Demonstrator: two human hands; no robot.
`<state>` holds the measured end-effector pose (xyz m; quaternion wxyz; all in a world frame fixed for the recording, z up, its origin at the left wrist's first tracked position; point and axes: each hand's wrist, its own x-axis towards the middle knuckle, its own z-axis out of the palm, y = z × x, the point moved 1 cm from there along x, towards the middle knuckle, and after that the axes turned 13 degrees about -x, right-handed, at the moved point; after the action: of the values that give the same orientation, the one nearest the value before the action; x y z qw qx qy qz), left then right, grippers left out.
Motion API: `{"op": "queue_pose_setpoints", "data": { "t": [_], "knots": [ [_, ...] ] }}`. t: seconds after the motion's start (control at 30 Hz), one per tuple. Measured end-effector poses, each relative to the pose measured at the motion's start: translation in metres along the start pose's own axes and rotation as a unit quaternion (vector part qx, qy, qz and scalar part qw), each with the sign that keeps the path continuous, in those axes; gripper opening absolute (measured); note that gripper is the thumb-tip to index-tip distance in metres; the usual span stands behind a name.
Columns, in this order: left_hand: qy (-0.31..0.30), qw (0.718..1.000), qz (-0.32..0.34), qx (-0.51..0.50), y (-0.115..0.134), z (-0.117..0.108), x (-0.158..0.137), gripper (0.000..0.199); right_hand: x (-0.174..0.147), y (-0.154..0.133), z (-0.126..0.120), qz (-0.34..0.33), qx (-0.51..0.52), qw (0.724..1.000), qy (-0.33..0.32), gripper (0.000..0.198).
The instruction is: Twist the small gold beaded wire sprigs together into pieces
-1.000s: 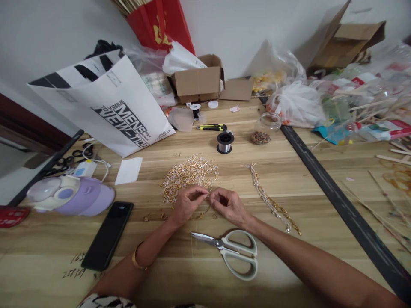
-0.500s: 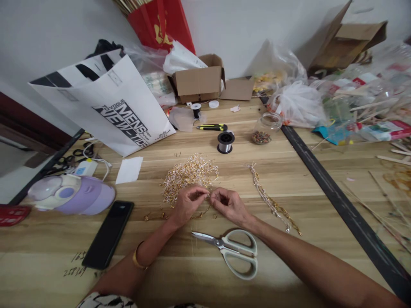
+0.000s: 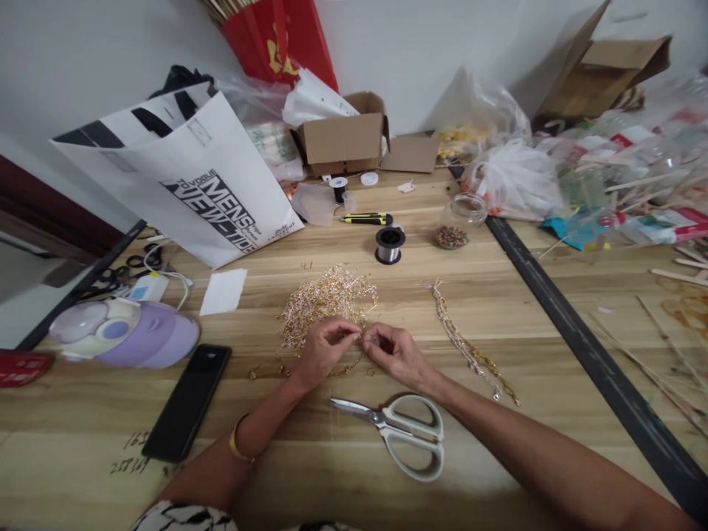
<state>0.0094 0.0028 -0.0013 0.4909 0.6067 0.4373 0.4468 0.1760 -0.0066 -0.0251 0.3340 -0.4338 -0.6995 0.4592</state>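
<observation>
My left hand (image 3: 327, 352) and my right hand (image 3: 397, 355) meet almost fingertip to fingertip in front of a pile of small gold and clear beads (image 3: 326, 301). Each hand is closed in a pinch; what sits between the fingers is too small to make out. A thin gold chain (image 3: 352, 364) trails on the table just below the fingertips, partly hidden by my left hand. A few loose gold pieces (image 3: 254, 373) lie left of it. Scissors with pale handles (image 3: 412, 439) rest nearer to me. Right of my hands lie silver and gold beaded strands (image 3: 462, 343).
Behind the beads stand a wire spool (image 3: 389, 245), a yellow-black utility knife (image 3: 366, 219) and a glass jar of beads (image 3: 452, 228). On the left are a phone (image 3: 186, 402), a purple bottle (image 3: 149, 335) and a white paper bag (image 3: 182, 177). Plastic bags (image 3: 514, 177) fill the back right.
Almost nothing differs. Both hands keep their pinch at the same spot, and the view has shifted very slightly.
</observation>
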Motion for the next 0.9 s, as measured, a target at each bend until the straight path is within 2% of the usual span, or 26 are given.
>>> {"op": "queue_pose_setpoints", "data": {
  "t": [0.13, 0.27, 0.53, 0.73, 0.9],
  "knots": [
    [0.001, 0.999, -0.026, -0.027, -0.0014, -0.0006, 0.0006, 0.007, -0.0005, -0.0009, -0.0003, -0.013, -0.004, 1.000, 0.007, 0.011],
    [0.005, 0.999, -0.024, -0.034, -0.0029, -0.0014, 0.0006, 0.007, -0.0004, 0.0009, 0.0000, -0.016, -0.007, 0.999, 0.031, 0.012],
    [0.012, 0.998, -0.028, -0.047, -0.0014, -0.0006, 0.0003, 0.007, 0.0003, 0.0047, 0.0025, 0.029, 0.063, 0.997, 0.028, 0.019],
    [0.040, 0.991, -0.068, -0.104, 0.0017, 0.0002, 0.0013, 0.009, 0.0021, -0.0006, 0.0012, 0.061, 0.129, 0.989, 0.028, 0.027],
    [0.056, 0.980, -0.118, -0.150, 0.0008, -0.0008, 0.0008, 0.012, 0.0039, 0.0012, 0.0032, 0.057, 0.152, 0.986, 0.043, 0.030]
  ]
}}
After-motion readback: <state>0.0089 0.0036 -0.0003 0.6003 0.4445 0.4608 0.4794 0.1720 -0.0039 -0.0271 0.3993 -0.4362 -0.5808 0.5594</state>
